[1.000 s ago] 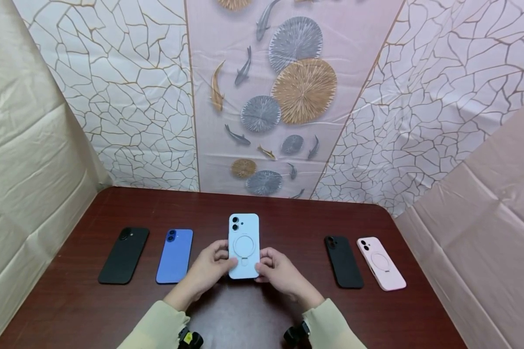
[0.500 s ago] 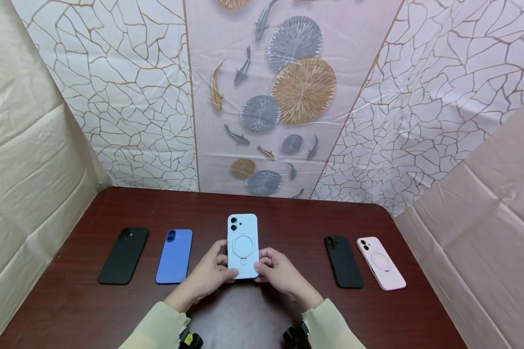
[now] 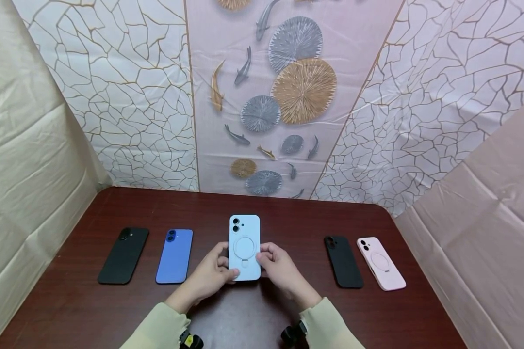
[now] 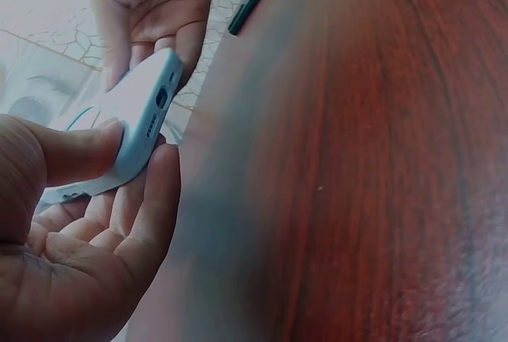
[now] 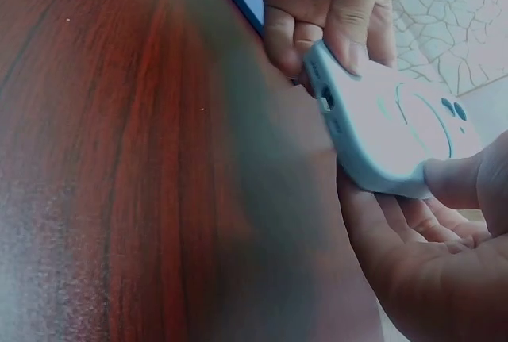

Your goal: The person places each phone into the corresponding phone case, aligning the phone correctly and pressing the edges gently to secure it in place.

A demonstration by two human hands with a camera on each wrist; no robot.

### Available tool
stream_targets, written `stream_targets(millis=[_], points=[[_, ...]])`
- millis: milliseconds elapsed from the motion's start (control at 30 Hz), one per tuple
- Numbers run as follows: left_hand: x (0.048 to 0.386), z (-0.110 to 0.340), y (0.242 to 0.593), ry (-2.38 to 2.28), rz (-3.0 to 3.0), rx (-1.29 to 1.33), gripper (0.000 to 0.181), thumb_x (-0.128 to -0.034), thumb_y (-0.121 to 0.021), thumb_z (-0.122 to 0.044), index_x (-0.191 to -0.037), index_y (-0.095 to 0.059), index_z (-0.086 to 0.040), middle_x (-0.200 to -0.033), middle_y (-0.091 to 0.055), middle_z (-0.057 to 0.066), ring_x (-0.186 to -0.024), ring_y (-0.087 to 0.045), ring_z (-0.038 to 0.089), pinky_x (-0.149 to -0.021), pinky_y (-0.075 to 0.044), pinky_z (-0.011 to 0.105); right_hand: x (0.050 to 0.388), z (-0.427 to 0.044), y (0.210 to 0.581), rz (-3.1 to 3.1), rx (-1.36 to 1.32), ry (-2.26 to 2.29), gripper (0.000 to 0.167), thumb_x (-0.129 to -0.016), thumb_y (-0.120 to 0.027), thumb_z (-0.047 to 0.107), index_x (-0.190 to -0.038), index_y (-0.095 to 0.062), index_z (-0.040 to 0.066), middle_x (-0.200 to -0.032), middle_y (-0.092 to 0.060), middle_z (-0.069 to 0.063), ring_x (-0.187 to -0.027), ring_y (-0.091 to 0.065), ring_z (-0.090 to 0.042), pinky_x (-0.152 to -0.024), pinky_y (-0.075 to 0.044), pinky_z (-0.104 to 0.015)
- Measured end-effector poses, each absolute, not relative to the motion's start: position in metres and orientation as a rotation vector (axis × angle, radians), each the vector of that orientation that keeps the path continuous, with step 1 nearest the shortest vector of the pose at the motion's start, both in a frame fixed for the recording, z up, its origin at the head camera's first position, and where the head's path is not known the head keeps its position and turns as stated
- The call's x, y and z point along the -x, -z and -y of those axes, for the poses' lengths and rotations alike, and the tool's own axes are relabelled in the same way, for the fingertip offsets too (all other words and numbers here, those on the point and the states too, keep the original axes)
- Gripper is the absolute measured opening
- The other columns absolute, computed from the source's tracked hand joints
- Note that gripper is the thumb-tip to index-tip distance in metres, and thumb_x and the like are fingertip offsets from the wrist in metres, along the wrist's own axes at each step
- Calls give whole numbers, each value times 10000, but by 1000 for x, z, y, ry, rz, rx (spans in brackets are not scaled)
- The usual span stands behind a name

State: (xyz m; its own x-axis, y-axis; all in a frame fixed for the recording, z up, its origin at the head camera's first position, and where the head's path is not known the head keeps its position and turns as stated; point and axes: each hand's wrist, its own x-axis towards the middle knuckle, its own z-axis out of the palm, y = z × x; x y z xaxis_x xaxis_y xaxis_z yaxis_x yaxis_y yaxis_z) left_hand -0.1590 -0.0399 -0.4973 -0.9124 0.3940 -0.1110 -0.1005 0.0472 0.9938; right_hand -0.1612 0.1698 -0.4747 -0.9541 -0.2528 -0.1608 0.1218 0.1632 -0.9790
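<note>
A light blue phone case [image 3: 244,232] with a ring on its back is held between both hands above the middle of the table. Its camera end points away from me. My left hand [image 3: 210,272] grips the lower left edge, thumb on the back and fingers underneath. On the opposite edge my right hand [image 3: 281,269] pinches it, with the thumb somewhat higher up. In the left wrist view the bottom edge of the case [image 4: 151,116] shows a port opening. From the right wrist view, the ring and camera holes of the case [image 5: 381,120] are visible. Whether a phone sits inside is hidden.
To the left lie a black phone [image 3: 123,256] and a blue phone [image 3: 174,257]. A black phone case [image 3: 344,261] and a pink phone case [image 3: 382,266] lie to the right. Patterned cloth [image 3: 148,97] hangs behind the dark red wooden table [image 3: 91,315].
The light blue case has shifted slightly toward me. My right thumb has moved a little up along its right edge. The phones and cases at the sides have not moved.
</note>
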Motion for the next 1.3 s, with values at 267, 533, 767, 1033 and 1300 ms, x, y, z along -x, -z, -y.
stream_targets(millis=[267,533,767,1033,1300], points=[[158,38,495,-1865,-1970,-306,657,-904,-658,-19,-1445,-286,-58,-913,-645,131,-800,-665,263,-725,-549,440,163,-168,472,-2145,68,1894,255,-1032,-472,142,-1227,-516,-15,-1044,-675,-133,-897,-660,-232,-727,-563,-398],[158,38,498,-1849,-1979,-348,626,-910,-655,-26,-1426,-303,-69,-921,-634,128,-802,-660,253,-717,-537,434,162,-167,475,-2188,63,1877,215,-1029,-469,124,-1183,-520,-17,-1043,-673,-130,-867,-650,-211,-700,-560,-405],[157,37,496,-1876,-1986,-336,592,-912,-675,-86,-1406,-351,-53,-959,-644,133,-824,-661,244,-697,-529,406,162,-168,478,-2221,31,1839,208,-1030,-471,137,-1170,-536,-2,-1024,-680,-103,-839,-648,-201,-683,-556,-395],[161,36,491,-1986,-2164,-116,547,-921,-683,-266,-1392,-476,-78,-1274,-579,126,-1044,-635,207,-784,-545,384,156,-166,474,-2184,90,1832,205,-1030,-466,113,-1167,-527,-27,-1027,-673,-127,-872,-647,-220,-705,-557,-421],[163,37,490,-2077,-2208,-25,403,-911,-697,-238,-1259,-592,-64,-1122,-654,102,-1032,-646,223,-810,-545,362,156,-166,479,-2156,138,1823,227,-1029,-473,124,-1195,-527,-22,-1031,-671,-117,-890,-647,-220,-704,-560,-418]])
